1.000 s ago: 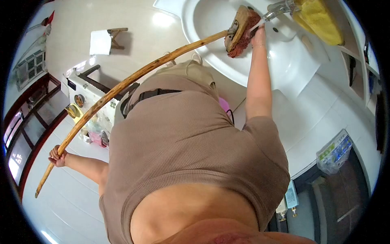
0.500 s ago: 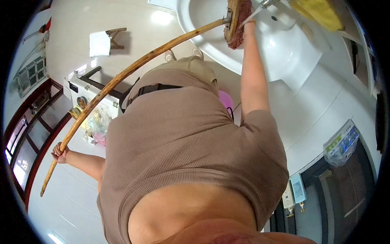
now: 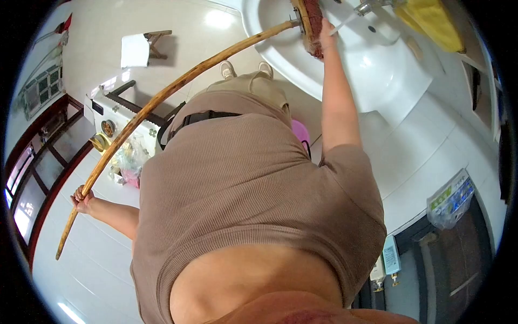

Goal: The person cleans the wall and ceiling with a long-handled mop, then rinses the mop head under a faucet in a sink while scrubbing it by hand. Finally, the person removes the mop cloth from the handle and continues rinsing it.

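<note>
Far left: dark red wooden window frame [image 3: 38, 156] along the white tiled floor [image 3: 91, 259].

Left hand [image 3: 81, 198]: clenched round the long curved wooden pole [image 3: 162, 100], near its lower end; a short stub of pole sticks out below the fist. Arm stretched out and away from the body.

Pole runs up and rightward in a bow, passing over a white box-shaped appliance [image 3: 116, 116] with a clutter of plastic bags [image 3: 127, 164] beside it. Small white-topped wooden stool [image 3: 137, 48] stands apart on the floor above.

Pole ends at a wooden-backed brush head with reddish bristles [image 3: 310, 24], held on edge inside the white ceramic basin [image 3: 377, 75].

Right hand [image 3: 327, 27]: arm straight out, hand laid against the bristle side of the brush head. Whether the fingers close on it cannot be told.

A thin stream of water falls from the metal tap [image 3: 369, 6] just beside that hand. Yellow cloth [image 3: 431, 21] lies on the basin's ledge beyond the tap.

Pink bucket [image 3: 298, 132] shows partly, under the right arm. Far right: printed plastic bag [image 3: 448, 200] on the floor.
</note>
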The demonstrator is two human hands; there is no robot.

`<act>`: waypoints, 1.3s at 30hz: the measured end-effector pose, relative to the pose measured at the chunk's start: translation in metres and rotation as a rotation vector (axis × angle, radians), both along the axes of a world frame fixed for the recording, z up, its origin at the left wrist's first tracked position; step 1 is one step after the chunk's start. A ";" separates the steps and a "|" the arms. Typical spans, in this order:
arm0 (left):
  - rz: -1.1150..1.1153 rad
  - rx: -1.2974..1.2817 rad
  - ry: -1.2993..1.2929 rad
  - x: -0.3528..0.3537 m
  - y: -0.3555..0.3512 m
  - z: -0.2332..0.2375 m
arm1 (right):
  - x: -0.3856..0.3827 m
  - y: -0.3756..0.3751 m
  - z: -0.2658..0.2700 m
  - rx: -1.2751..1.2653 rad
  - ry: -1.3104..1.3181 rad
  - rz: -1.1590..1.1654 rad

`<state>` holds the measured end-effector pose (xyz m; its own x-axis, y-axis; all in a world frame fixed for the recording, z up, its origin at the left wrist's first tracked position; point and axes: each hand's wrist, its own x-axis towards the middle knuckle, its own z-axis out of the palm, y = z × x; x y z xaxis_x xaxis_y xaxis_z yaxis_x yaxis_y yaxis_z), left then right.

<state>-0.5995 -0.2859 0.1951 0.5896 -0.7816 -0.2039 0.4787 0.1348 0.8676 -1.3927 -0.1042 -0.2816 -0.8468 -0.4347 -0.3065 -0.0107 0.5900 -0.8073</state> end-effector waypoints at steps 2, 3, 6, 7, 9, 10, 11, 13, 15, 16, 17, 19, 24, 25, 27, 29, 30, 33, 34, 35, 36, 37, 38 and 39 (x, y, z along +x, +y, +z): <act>0.037 0.026 -0.006 0.005 0.004 -0.003 | 0.005 0.018 0.029 -0.014 -0.158 -0.059; 0.067 0.046 -0.010 0.007 0.006 -0.004 | 0.005 0.024 0.039 -0.033 -0.314 -0.125; 0.050 0.071 -0.018 0.020 0.012 -0.005 | -0.020 0.068 -0.024 0.325 -0.421 0.202; 0.050 0.074 -0.015 0.015 0.015 -0.003 | -0.015 0.067 0.002 0.328 -0.419 0.202; 0.039 0.090 -0.006 -0.003 0.019 0.009 | 0.006 0.059 0.092 0.425 -1.068 -0.066; 0.063 0.091 -0.018 -0.002 0.016 0.015 | 0.006 0.063 0.082 0.427 -1.066 -0.066; 0.064 0.091 -0.016 0.000 0.013 0.019 | 0.006 0.068 0.059 0.263 -1.152 -0.100; -0.027 0.049 0.033 0.000 0.013 0.028 | 0.005 0.062 0.032 0.097 -1.232 -0.122; -0.013 0.061 -0.042 -0.005 0.009 0.029 | 0.010 0.049 0.014 -0.252 -1.039 -0.269; 0.002 0.091 -0.033 -0.002 0.003 0.028 | 0.025 0.030 0.087 -0.444 -1.125 -0.398; 0.014 0.123 -0.024 0.001 -0.003 0.028 | 0.020 0.032 0.066 -0.444 -1.128 -0.401; 0.020 0.134 -0.015 0.015 -0.011 0.024 | 0.009 0.033 0.028 -0.683 -1.252 -0.376; -0.014 0.115 -0.022 0.005 -0.014 0.022 | 0.017 0.017 0.043 -0.595 -0.875 -0.589; -0.020 0.118 -0.022 -0.001 -0.016 0.022 | 0.017 0.016 0.047 -0.596 -0.872 -0.595; -0.038 -0.184 0.048 -0.013 -0.019 0.028 | 0.019 0.014 0.055 -0.552 -0.697 -0.627; -0.015 -0.263 -0.104 -0.107 -0.003 0.027 | 0.011 0.013 0.035 -0.570 -0.677 -0.566; -0.208 -0.270 -0.183 -0.122 0.002 0.020 | 0.007 0.017 0.025 -0.586 -0.658 -0.502; -0.585 -0.238 -0.193 -0.139 -0.006 -0.034 | -0.003 0.024 0.011 -0.538 -0.674 -0.464; -0.571 -0.209 -0.087 -0.157 -0.009 -0.060 | 0.000 0.022 0.014 -0.545 -0.671 -0.466; -0.561 -0.178 0.019 -0.174 -0.015 -0.085 | 0.008 0.021 0.024 -0.579 -0.666 -0.561; -0.357 -0.146 0.090 -0.170 -0.033 -0.113 | 0.017 0.023 0.035 -0.610 -0.660 -0.660; -0.153 -0.108 0.161 -0.160 -0.049 -0.133 | 0.025 0.027 0.050 -0.612 -0.653 -0.670; -0.062 0.063 0.094 -0.159 -0.056 -0.141 | 0.030 0.029 0.067 -0.629 -0.647 -0.644; 0.024 0.225 0.029 -0.159 -0.068 -0.149 | 0.030 0.026 0.078 -0.656 -0.637 -0.615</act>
